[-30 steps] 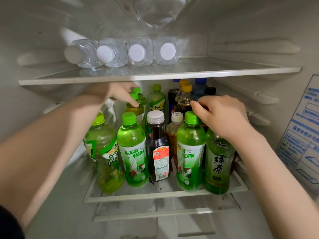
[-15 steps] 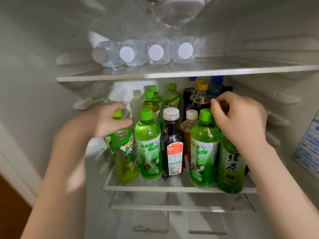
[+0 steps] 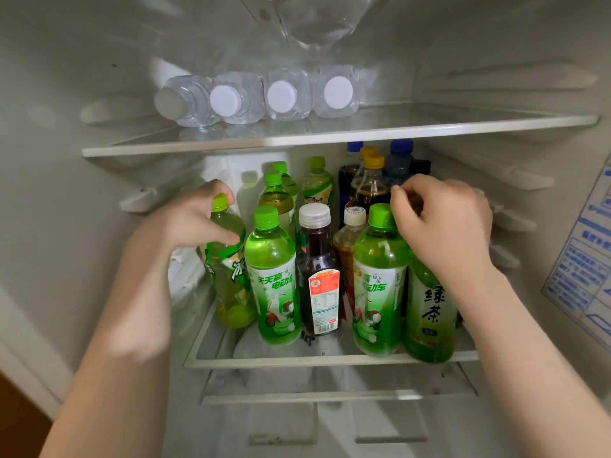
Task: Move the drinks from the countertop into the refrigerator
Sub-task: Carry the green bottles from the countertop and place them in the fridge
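left hand (image 3: 195, 219) now grips the pale green bottle (image 3: 228, 276), fingers round its neck, left of the dark bottle (image 3: 317, 259), right hand (image 3: 443, 226) still curled over the green tea bottle (image 3: 429, 309) to its right, grip hidden

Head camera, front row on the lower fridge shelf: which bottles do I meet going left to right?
Tilted yellow-green bottle gripped by the left hand → green scooter-label bottle → dark bottle with white cap → second green scooter-label bottle → green tea bottle under the right hand.
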The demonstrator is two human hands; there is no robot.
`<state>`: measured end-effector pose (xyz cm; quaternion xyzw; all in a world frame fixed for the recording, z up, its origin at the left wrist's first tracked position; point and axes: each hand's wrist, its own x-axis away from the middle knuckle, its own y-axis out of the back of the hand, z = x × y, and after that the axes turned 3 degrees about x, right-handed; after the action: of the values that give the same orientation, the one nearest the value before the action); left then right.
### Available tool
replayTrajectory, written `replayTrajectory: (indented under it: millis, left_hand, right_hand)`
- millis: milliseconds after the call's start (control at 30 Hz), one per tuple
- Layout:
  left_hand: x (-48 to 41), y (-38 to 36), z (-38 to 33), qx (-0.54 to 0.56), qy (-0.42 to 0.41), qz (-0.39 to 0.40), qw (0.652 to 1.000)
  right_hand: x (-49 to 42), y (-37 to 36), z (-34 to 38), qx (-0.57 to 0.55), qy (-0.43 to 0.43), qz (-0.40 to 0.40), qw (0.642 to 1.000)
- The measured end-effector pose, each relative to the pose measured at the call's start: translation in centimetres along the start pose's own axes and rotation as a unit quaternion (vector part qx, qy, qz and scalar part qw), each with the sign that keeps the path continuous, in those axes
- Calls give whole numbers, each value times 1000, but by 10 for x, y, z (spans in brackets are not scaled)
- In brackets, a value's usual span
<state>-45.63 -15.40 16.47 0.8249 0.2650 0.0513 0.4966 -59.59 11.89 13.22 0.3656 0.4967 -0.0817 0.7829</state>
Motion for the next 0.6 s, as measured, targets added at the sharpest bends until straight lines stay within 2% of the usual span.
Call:
replayTrajectory:
  millis: [233, 433, 500, 600]
  left_hand:
    - [-32, -6, -7, 70, -44, 44, 996]
    - [-52, -17, -24, 104, -94, 133, 981]
    - [-57, -18, -32, 81, -96, 144, 982]
    - [-64, -15, -44, -16, -91, 143, 985]
  right_hand:
    - [1, 1, -1, 2, 4, 7, 1000]
    - [1, 2, -2, -2, 12, 6, 1000]
    - [1, 2, -2, 0, 13, 8, 1000]
    - [0, 2, -2, 1, 10, 5, 1000]
